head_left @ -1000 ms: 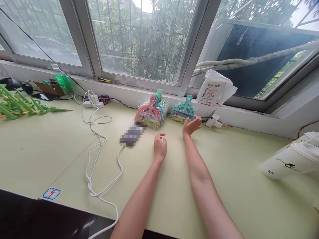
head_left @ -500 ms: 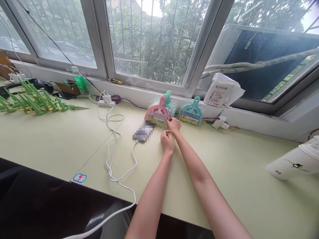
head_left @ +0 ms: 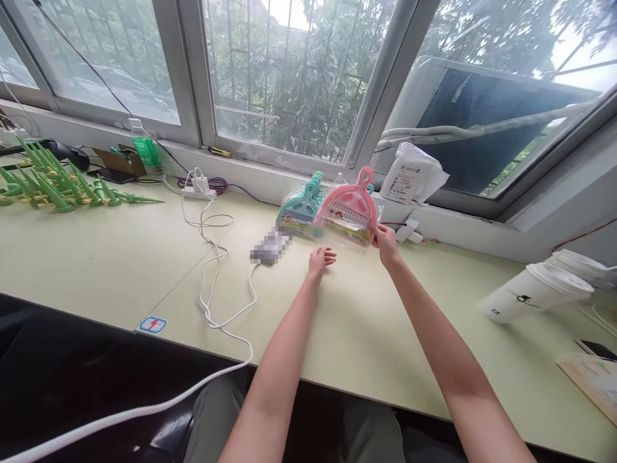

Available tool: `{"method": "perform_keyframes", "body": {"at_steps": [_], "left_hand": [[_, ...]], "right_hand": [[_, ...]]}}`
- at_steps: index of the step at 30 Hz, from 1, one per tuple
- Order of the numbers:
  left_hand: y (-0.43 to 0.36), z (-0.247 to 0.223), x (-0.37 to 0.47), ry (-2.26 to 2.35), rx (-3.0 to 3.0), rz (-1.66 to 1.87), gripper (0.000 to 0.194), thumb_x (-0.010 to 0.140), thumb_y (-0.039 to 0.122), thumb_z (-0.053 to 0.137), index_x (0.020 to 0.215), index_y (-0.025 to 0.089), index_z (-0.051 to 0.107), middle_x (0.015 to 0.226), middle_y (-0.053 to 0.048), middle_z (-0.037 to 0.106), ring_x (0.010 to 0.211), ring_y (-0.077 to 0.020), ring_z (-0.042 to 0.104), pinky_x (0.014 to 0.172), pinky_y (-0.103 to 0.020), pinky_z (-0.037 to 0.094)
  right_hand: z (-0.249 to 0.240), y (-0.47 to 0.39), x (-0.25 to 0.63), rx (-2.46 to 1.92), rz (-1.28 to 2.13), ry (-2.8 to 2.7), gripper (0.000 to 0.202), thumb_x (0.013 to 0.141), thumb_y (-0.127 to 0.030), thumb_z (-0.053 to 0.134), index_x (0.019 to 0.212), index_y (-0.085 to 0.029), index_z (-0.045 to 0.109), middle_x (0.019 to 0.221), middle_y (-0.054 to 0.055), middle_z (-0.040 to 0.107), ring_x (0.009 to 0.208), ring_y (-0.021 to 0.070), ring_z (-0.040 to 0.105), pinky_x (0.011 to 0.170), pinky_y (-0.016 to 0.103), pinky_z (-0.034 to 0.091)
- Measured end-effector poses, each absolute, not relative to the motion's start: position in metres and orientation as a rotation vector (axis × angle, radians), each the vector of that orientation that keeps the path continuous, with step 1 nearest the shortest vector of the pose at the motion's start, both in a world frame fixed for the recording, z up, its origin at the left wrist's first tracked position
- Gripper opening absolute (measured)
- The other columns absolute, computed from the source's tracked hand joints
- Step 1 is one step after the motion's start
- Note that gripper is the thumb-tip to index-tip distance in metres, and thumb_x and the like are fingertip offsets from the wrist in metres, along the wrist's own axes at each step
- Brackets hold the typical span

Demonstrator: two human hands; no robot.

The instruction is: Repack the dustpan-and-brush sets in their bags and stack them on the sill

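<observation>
A pink dustpan and brush set [head_left: 349,209] in clear wrap is tilted in the air, gripped at its lower right corner by my right hand [head_left: 385,245]. It hides most of a green set behind it. To its left, several green dustpan and brush sets [head_left: 299,211] lean in a row against the window ledge. My left hand [head_left: 321,260] hovers over the table in front of them, fingers apart, with nothing in it. Left of that hand lies a blurred-out phone-like object [head_left: 270,246] with a white cable [head_left: 253,289] attached.
White cables trail across the pale green table [head_left: 110,257] and over its front edge. Green spiky plastic parts [head_left: 58,183] and a green-labelled bottle [head_left: 146,151] are at the left. A tissue pack [head_left: 409,173] leans by the window; white cups [head_left: 535,292] are at the right.
My right hand has lifted the pink set from the front of the row and carried it right, before the separate green set. My left hand has opened its fingers. The view has shifted slightly.
</observation>
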State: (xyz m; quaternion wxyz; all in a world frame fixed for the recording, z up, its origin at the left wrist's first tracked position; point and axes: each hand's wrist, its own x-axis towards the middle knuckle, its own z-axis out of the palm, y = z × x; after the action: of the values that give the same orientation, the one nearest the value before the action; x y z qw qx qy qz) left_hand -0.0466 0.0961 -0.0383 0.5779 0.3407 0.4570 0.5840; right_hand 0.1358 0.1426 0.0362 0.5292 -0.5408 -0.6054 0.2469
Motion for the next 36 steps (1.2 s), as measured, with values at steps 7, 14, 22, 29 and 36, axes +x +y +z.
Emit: {"method": "perform_keyframes", "body": {"at_steps": [7,14,22,29,36], "left_hand": [[0.074,-0.016,-0.05,0.625,0.927,1.1,0.07,0.082,0.073,0.032,0.108,0.017,0.066,0.101,-0.014,0.071,0.088,-0.0256,0.068,0.075,-0.04,0.055],[0.049,-0.013,-0.041,0.754,1.166,1.125,0.052,0.07,0.035,0.074,0.117,0.017,0.064,0.096,-0.01,0.073,0.087,-0.0248,0.068,0.078,-0.038,0.054],[0.055,-0.016,-0.04,0.808,1.019,1.387,0.055,0.072,0.032,0.072,0.123,0.015,0.058,0.111,-0.013,0.069,0.105,-0.0291,0.064,0.091,-0.044,0.051],[0.061,-0.017,-0.039,0.784,1.031,1.43,0.056,0.074,0.033,0.069,0.126,0.017,0.055,0.119,-0.012,0.065,0.112,-0.0284,0.06,0.097,-0.045,0.047],[0.061,-0.016,-0.037,0.803,1.097,1.12,0.051,0.076,0.047,0.063,0.121,0.023,0.06,0.114,-0.008,0.067,0.105,-0.0243,0.062,0.086,-0.038,0.051]], "right_hand": [[-0.01,0.06,0.191,-1.437,0.828,-1.421,0.044,0.058,-0.061,0.069,0.064,-0.018,0.063,0.046,-0.004,0.046,0.044,0.0101,0.038,0.043,0.025,0.029],[-0.033,0.03,0.188,-1.519,0.496,-1.452,0.043,0.078,-0.055,0.057,0.099,-0.018,0.062,0.083,0.005,0.064,0.061,0.0158,0.054,0.06,0.029,0.043],[-0.023,0.009,0.163,-1.081,0.156,-2.071,0.037,0.096,-0.04,0.039,0.078,-0.019,0.063,0.082,0.008,0.064,0.081,0.0201,0.059,0.077,0.032,0.045],[-0.043,0.023,0.159,-1.202,0.856,-1.617,0.031,0.087,-0.047,0.054,0.08,-0.018,0.065,0.076,0.005,0.069,0.072,0.0183,0.066,0.072,0.032,0.052],[-0.042,0.031,0.166,-1.024,1.221,-0.923,0.03,0.074,-0.022,0.073,0.092,-0.021,0.049,0.092,0.003,0.069,0.086,0.0148,0.069,0.086,0.031,0.057]]}}
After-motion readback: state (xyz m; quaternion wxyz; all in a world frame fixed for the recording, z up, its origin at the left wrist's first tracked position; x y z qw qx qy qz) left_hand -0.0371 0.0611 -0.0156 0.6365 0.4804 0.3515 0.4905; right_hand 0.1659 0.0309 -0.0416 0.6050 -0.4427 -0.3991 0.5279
